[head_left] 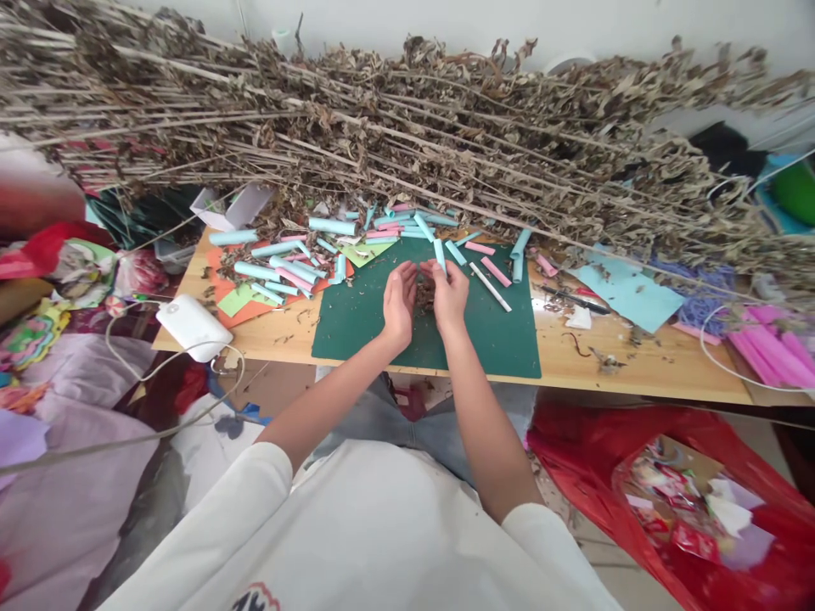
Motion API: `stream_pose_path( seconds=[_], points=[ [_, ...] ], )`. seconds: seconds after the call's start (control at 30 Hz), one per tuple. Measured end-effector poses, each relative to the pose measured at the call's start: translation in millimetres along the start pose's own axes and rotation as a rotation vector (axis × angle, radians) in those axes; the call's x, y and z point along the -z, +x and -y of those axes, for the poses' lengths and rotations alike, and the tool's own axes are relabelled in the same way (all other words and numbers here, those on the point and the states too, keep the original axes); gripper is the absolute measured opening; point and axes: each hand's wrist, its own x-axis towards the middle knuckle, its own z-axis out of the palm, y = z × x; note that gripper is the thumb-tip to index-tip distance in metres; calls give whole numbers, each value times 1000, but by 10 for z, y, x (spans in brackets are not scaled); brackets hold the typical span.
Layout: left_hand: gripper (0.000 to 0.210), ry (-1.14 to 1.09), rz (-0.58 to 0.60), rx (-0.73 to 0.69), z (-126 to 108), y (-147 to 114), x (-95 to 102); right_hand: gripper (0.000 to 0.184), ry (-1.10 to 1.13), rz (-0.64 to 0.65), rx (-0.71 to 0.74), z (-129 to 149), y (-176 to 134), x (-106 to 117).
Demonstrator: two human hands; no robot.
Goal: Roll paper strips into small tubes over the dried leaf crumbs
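My right hand (450, 295) is closed round a short light-blue paper tube (439, 253), whose upper end sticks up past the fingers. Opposite it, my left hand (399, 299) stands on edge on the green cutting mat (356, 318), fingers stretched and slightly cupped. Between the two palms lies a small heap of crumbled dried leaves (424, 299). Right of my right hand, a thin white stick (490, 287) and a pink paper tube (496, 271) rest on the mat. Many more blue paper tubes (332, 227) and pink ones lie behind and to the left.
Long dried leafy stalks (356, 127) span the table's back. On the right are a blue paper sheet (627, 284), a black pen (576, 299) and pink rolls (770, 352). A white corded device (194, 327) sits at the left edge. A red bag (586, 458) holds wrappers below.
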Motion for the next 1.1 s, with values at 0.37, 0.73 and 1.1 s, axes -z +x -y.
stream_pose_path(
  seconds=[0.37,0.73,1.1],
  points=[
    [31,1358,234,-468,-500,525,707,29,-823,170,168,165,298,462],
    [39,1191,514,-440,-140,380,521,39,-1019,214,356,364,-179,411],
    [35,621,153,-304,-558,-77,556,66,-1137,444,442,363,-184,228]
  ],
)
